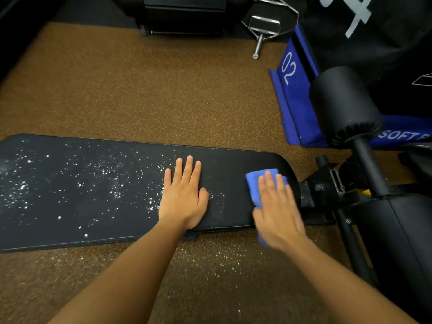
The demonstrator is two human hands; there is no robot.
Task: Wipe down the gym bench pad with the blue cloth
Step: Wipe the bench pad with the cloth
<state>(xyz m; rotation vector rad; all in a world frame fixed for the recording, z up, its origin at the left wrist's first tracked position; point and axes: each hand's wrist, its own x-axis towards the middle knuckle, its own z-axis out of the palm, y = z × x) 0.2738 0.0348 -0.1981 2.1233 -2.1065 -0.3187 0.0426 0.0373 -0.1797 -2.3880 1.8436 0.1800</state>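
The black bench pad (93, 195) runs across the view from left to right. White powder specks cover its left and middle parts, while its right end looks mostly clean. My left hand (183, 197) lies flat on the pad near the middle, fingers spread, holding nothing. My right hand (278, 206) presses flat on the folded blue cloth (254, 183) at the pad's right end; it is motion-blurred. The cloth shows above and to the left of my fingers and below my palm.
Black foam rollers (346, 106) and the bench frame (327, 185) stand to the right. A blue soft box marked 02 (289, 73) lies behind them. A metal cable handle (261, 26) rests at the back. White powder is scattered on the brown speckled floor (210, 256) in front of the pad.
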